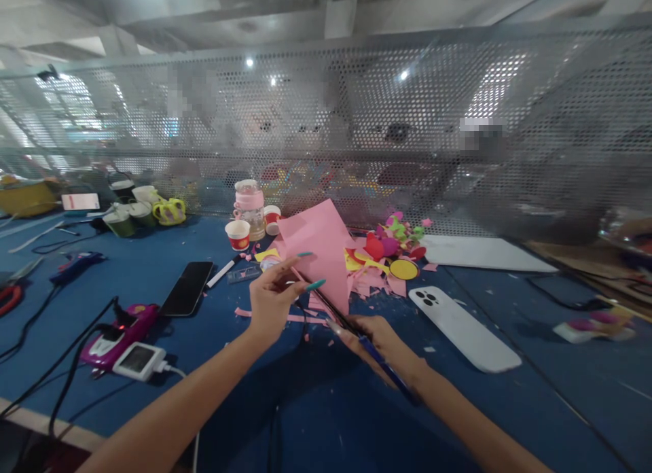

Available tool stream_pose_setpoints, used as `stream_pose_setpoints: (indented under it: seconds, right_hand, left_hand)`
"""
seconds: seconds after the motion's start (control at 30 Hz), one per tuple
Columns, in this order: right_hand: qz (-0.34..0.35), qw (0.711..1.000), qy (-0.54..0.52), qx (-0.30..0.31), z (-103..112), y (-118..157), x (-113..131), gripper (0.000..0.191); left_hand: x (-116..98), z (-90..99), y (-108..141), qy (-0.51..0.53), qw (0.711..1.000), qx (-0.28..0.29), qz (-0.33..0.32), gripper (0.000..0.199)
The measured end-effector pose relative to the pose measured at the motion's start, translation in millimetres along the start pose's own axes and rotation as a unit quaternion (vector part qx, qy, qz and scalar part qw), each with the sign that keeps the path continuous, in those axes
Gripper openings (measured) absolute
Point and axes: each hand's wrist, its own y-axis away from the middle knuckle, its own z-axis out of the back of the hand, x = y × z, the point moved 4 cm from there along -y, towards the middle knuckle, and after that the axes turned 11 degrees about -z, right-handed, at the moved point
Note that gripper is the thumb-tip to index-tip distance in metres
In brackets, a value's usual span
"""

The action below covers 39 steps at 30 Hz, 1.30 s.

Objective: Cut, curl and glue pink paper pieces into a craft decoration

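Note:
My left hand (275, 293) pinches a pink paper sheet (320, 249) by its lower left edge, thumb and fingers closed on it. The sheet is tilted up above the blue table. At its lower edge, my right hand (382, 340) is closed around a pair of scissors (374, 357) with blue handles, seen nearly edge-on. Their dark blades point up and left against the paper; how far they are apart cannot be made out. Pink paper scraps (371, 283) lie behind and beside the sheet, with a thin pink strip (285, 317) under my left hand.
A white phone (463, 327) lies at right, a black phone (187, 288) at left. Purple power strip (119, 334) and cables are at lower left. Paper cups (238, 235), a pink-topped bottle (249, 208) and coloured cut-outs (390, 245) stand or lie before a perforated metal screen (316, 106).

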Motion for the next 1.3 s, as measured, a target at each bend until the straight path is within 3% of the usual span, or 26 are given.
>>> stream_pose_setpoints:
  seconds: [0.27,1.0,1.3]
  right_hand:
    - [0.013,0.998,0.054,-0.014,0.4,-0.7,-4.9,0.042]
    - [0.007,0.999,0.049,-0.018,-1.3,-4.7,-10.7,0.048]
    - [-0.007,1.0,0.006,-0.012,-1.4,-4.6,-7.6,0.038]
  left_hand:
    - [4.3,-1.3,-0.6,0.02,1.0,0.014,0.019,0.031]
    - [13.5,1.7,-2.8,-0.018,0.998,0.065,0.008,0.031]
    - [9.2,0.5,-3.4,0.004,0.998,0.068,0.012,0.032]
